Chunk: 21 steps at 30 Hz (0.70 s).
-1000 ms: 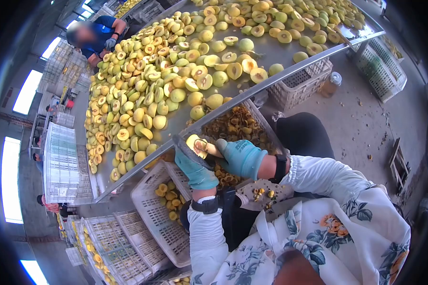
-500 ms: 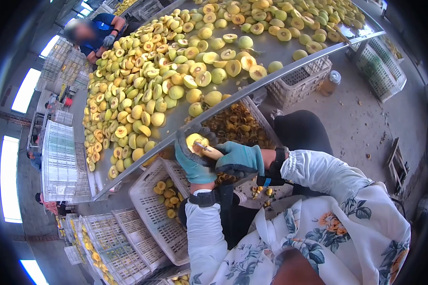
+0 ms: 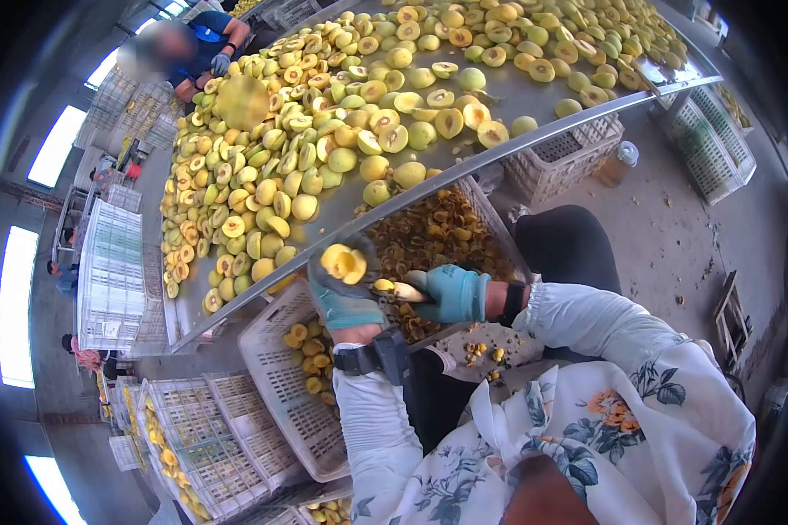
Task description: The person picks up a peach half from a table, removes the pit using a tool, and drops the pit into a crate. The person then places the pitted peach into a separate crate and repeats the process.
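My left hand (image 3: 345, 297), in a teal and dark glove, grips a yellow peach half (image 3: 343, 264) with its hollowed cut side up. My right hand (image 3: 453, 293), gloved alike, is wrapped round the pale handle of a pitting tool (image 3: 408, 292). A small yellow piece (image 3: 383, 285) shows at the tool's tip, which is now apart from the peach half. Beneath my hands a crate holds brown pits and scraps (image 3: 438, 229). Left of it, a white crate (image 3: 267, 372) contains several hollowed peach halves (image 3: 311, 354).
A metal table (image 3: 464, 166) heaped with peach halves (image 3: 280, 149) slopes across the front. A person (image 3: 203, 48) works at its far left. Stacked crates (image 3: 201, 429) stand at left. An empty-looking crate (image 3: 556, 162), a jar (image 3: 618, 164) and a small wooden stool (image 3: 732, 322) are at right.
The tool has come out of the peach half. My left hand has tipped the half up and moved slightly left; my right hand has drawn slightly right, with a yellow piece at the tool's tip.
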Available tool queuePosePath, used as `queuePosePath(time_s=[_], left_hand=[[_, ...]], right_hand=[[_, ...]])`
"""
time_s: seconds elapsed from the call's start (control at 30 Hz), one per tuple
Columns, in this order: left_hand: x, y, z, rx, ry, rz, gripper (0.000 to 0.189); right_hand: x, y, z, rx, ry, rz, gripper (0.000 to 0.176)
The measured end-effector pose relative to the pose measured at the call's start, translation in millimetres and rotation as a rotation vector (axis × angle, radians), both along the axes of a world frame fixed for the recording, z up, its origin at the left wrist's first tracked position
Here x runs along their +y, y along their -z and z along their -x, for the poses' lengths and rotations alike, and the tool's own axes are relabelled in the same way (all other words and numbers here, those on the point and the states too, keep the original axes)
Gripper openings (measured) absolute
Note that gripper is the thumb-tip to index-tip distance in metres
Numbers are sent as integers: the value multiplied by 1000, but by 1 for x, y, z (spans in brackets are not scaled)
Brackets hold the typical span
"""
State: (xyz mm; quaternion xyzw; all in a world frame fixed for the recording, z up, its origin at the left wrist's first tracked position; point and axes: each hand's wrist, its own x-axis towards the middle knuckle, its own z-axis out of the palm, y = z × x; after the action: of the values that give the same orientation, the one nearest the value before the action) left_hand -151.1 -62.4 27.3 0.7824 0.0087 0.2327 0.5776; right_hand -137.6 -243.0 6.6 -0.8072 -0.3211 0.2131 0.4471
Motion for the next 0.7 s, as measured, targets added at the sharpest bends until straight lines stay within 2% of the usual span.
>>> queuePosePath(time_s=[0.07,0.13,0.2,0.23,0.3,0.33,0.37,0.43,0.5,0.57,0.63,0.67,0.7], left_hand=[[39,-9,-4,-87,-73,69,15],[93,-12,5,-78,-245,-121,18],[158,-5,33,-11,-473,17,29],[189,10,41,-5,-474,737,41],[225,30,55,263,-856,-163,46],[233,33,55,385,-1008,-626,48],[230,29,48,336,-963,-653,48],[207,16,20,197,-871,-703,47],[192,6,-26,111,-700,-759,45],[190,14,-70,-44,-480,-863,45],[179,14,-109,11,-438,-1040,50],[174,13,-126,159,-408,-1072,54],[174,15,-139,264,-340,-1222,57]], right_hand=[[-5,14,3,-57,-32,172,35],[-11,38,-1,-68,-25,363,35],[-20,67,0,-87,-7,526,38],[-23,82,2,-120,-39,574,38],[-27,110,11,-188,-99,675,37],[-29,121,15,-239,-126,634,36],[-31,130,20,-296,-146,593,36],[-30,140,29,-375,-454,718,47],[-25,108,21,-276,-410,693,43],[-19,103,20,-357,-252,600,39],[-13,68,14,-262,-255,616,34],[-9,53,14,-207,-261,621,31],[-6,46,13,-200,-264,616,31]])
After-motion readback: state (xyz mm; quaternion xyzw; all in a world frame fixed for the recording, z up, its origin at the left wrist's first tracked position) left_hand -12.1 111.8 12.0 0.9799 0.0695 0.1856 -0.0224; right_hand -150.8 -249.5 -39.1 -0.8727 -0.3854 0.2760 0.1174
